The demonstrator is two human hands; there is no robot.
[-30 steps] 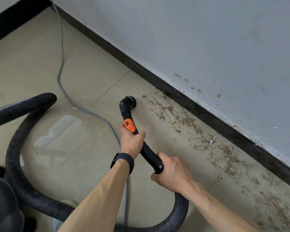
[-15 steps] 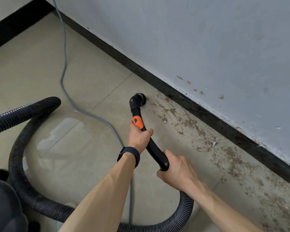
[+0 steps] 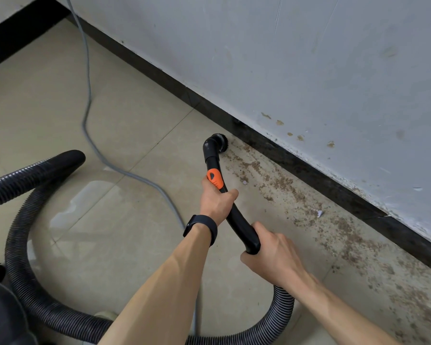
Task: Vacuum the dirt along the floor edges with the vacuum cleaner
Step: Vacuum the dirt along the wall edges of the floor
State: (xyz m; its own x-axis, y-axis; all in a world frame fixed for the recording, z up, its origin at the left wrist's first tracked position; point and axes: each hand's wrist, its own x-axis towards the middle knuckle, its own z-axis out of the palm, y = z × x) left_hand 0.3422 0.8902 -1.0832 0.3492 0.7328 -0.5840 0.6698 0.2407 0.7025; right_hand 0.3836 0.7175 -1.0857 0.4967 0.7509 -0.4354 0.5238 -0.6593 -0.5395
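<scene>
toward the skirting (image 3: 309, 178) the vacuum wand (image 3: 235, 220) has moved, brush (image 3: 223, 141) reaching dirt (image 3: 284, 185).

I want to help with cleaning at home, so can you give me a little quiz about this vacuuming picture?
1. True or false: the dirt has all been sucked up.
2. Pick one: the patch on the wand is A orange, B green, C blue.
3. Fill the gap: the brush sits on the floor close to the black ____.

Key: 1 false; 2 A; 3 skirting.
</scene>
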